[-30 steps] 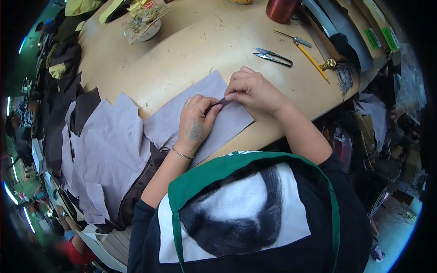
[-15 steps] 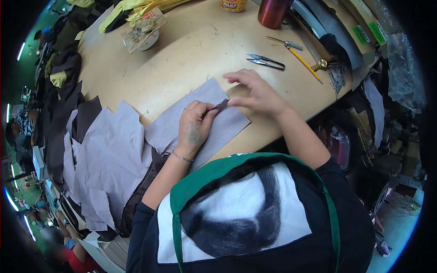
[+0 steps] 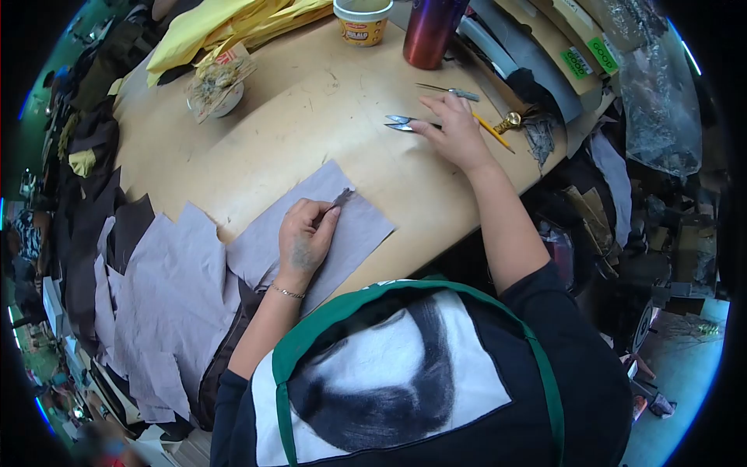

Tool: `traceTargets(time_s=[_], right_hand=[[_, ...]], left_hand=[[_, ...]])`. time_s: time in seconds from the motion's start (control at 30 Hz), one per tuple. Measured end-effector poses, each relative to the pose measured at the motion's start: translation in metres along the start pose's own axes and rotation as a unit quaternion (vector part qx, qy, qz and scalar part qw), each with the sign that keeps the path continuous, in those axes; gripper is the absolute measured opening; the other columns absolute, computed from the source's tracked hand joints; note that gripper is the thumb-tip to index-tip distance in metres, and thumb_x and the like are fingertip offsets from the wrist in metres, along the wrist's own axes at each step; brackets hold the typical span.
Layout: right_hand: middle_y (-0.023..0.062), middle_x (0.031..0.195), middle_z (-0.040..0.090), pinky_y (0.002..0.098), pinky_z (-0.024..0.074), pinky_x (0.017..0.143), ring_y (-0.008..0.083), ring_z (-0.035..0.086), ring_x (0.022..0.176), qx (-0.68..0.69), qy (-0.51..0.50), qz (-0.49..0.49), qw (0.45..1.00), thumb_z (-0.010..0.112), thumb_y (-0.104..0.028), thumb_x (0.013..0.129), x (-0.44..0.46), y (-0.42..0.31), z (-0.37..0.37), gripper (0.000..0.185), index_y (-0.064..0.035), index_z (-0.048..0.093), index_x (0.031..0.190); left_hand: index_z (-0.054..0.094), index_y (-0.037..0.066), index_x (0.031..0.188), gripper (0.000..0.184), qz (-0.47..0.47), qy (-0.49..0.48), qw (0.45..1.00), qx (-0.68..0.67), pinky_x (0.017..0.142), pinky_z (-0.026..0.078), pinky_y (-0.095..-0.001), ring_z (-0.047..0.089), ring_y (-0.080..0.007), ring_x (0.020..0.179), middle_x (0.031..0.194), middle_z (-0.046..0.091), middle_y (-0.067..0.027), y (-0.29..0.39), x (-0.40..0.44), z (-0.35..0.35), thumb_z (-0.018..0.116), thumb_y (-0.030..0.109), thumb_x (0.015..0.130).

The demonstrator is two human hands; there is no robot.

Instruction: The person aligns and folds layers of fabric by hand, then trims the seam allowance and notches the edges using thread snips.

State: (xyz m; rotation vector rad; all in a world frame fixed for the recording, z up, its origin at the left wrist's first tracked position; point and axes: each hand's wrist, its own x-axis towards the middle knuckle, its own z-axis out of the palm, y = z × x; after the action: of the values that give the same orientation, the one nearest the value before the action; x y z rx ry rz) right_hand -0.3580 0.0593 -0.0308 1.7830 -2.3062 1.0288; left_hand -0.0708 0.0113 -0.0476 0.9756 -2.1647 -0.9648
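Between the thumb and fingers of my left hand [image 3: 303,237], a small folded dark fabric piece [image 3: 342,196] is pinched, its end sticking out past the fingertips. The hand rests over a flat grey-lilac fabric panel [image 3: 362,226] on the table. My right hand [image 3: 459,134] is over the thread snips [image 3: 401,124], thumb and index finger apart. The blades show beyond the thumb; the handles are hidden under the hand, and whether it touches them is unclear. Just past the fingers lie a thin pointed tool [image 3: 465,95] and a yellow pencil [image 3: 494,133].
Grey fabric pieces [image 3: 175,288] spread at the left. A white bowl [image 3: 226,103] with scraps, a noodle cup [image 3: 362,29] and a red tumbler [image 3: 426,47] stand at the back. A gold watch [image 3: 510,121] lies near the table's right edge.
My right hand has moved away from the dark piece, over to the snips at the upper right. My left hand keeps its pinch. The whole view has shifted slightly.
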Motion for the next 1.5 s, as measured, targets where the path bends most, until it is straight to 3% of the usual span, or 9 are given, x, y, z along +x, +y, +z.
traceTargets(time_s=[0.07, 0.17, 0.27, 0.37, 0.47, 0.57, 1.37, 1.43, 1.5], right_hand=[[0.0069, 0.099, 0.058, 0.0360, 0.0421, 0.088, 0.0244, 0.050, 0.107, -0.070, -0.033, 0.041, 0.996, 0.073, -0.027, 0.077, -0.004, -0.004, 0.008, 0.032, -0.0092, 0.065, 0.101], [0.0086, 0.096, 0.059, 0.0367, 0.0436, 0.087, 0.0281, 0.054, 0.102, -0.024, -0.109, 0.023, 0.993, 0.071, -0.023, 0.078, -0.006, 0.004, 0.017, 0.033, -0.0066, 0.061, 0.104], [0.0069, 0.087, 0.059, 0.0300, 0.0467, 0.074, 0.0215, 0.058, 0.082, 0.061, -0.073, 0.085, 0.992, 0.068, -0.020, 0.084, -0.011, -0.014, 0.004, 0.031, -0.0053, 0.055, 0.107], [0.0035, 0.078, 0.057, 0.0224, 0.0433, 0.058, 0.0111, 0.053, 0.065, 0.456, -0.138, 0.233, 0.848, 0.062, -0.017, 0.089, -0.030, -0.050, -0.025, 0.027, -0.0041, 0.050, 0.109], [0.0007, 0.075, 0.055, 0.0186, 0.0381, 0.051, 0.0039, 0.046, 0.060, 0.570, -0.226, 0.353, 0.707, 0.059, -0.017, 0.093, -0.068, -0.089, -0.028, 0.024, -0.0042, 0.047, 0.109], [0.0002, 0.075, 0.054, 0.0178, 0.0379, 0.053, 0.0044, 0.047, 0.061, 0.534, -0.282, 0.367, 0.707, 0.056, -0.016, 0.094, -0.085, -0.109, -0.019, 0.019, -0.0053, 0.047, 0.107], [-0.0005, 0.076, 0.054, 0.0211, 0.0430, 0.062, 0.0053, 0.051, 0.068, 0.573, -0.192, 0.312, 0.733, 0.055, -0.012, 0.094, -0.084, -0.113, -0.011, 0.012, -0.0041, 0.049, 0.101], [-0.0008, 0.077, 0.054, 0.0204, 0.0426, 0.065, 0.0045, 0.052, 0.071, 0.570, -0.086, 0.323, 0.751, 0.054, -0.014, 0.094, -0.073, -0.094, -0.013, 0.012, -0.0052, 0.050, 0.101], [0.0024, 0.080, 0.058, 0.0260, 0.0445, 0.069, 0.0115, 0.056, 0.075, 0.421, -0.013, 0.275, 0.864, 0.056, -0.015, 0.093, -0.060, -0.062, -0.012, 0.017, -0.0036, 0.051, 0.104]], left_hand=[[0.066, 0.000, 0.084, 0.014, -0.012, -0.017, 1.000, 0.012, 0.062, 0.045, -0.0297, 0.057, -0.0210, 0.067, 0.074, 0.059, -0.0099, 0.001, 0.002, -0.004, 0.069, 0.014, 0.081], [0.066, 0.001, 0.085, 0.015, -0.010, -0.040, 0.999, 0.028, 0.062, 0.046, -0.0306, 0.058, -0.0225, 0.067, 0.076, 0.060, -0.0106, 0.013, 0.009, -0.005, 0.068, 0.015, 0.081], [0.066, 0.002, 0.086, 0.012, 0.034, -0.045, 0.997, 0.044, 0.062, 0.047, -0.0326, 0.059, -0.0248, 0.068, 0.079, 0.061, -0.0113, 0.019, 0.019, -0.001, 0.067, 0.013, 0.081], [0.066, 0.002, 0.088, 0.011, 0.047, -0.043, 0.998, 0.020, 0.063, 0.047, -0.0309, 0.058, -0.0225, 0.068, 0.080, 0.060, -0.0105, 0.018, 0.023, -0.001, 0.067, 0.010, 0.081], [0.067, 0.001, 0.089, 0.010, 0.032, -0.013, 0.999, -0.034, 0.062, 0.046, -0.0285, 0.058, -0.0186, 0.067, 0.079, 0.060, -0.0090, 0.025, 0.021, -0.004, 0.067, 0.006, 0.080], [0.067, 0.001, 0.090, 0.011, 0.048, 0.025, 0.997, -0.046, 0.061, 0.046, -0.0264, 0.057, -0.0159, 0.067, 0.079, 0.059, -0.0080, 0.030, 0.014, -0.007, 0.068, 0.002, 0.079], [0.067, 0.002, 0.093, 0.019, 0.109, 0.053, 0.991, -0.061, 0.063, 0.049, -0.0287, 0.059, -0.0205, 0.071, 0.083, 0.060, -0.0094, 0.026, -0.001, -0.006, 0.068, -0.005, 0.075], [0.066, 0.002, 0.097, 0.019, 0.103, 0.009, 0.994, -0.032, 0.070, 0.049, -0.0316, 0.060, -0.0246, 0.079, 0.089, 0.062, -0.0113, 0.025, 0.002, -0.007, 0.068, 0.005, 0.078], [0.065, 0.002, 0.103, 0.025, 0.094, -0.048, 0.994, 0.004, 0.078, 0.048, -0.0337, 0.059, -0.0287, 0.088, 0.096, 0.063, -0.0134, 0.023, 0.007, -0.009, 0.068, 0.015, 0.081]])
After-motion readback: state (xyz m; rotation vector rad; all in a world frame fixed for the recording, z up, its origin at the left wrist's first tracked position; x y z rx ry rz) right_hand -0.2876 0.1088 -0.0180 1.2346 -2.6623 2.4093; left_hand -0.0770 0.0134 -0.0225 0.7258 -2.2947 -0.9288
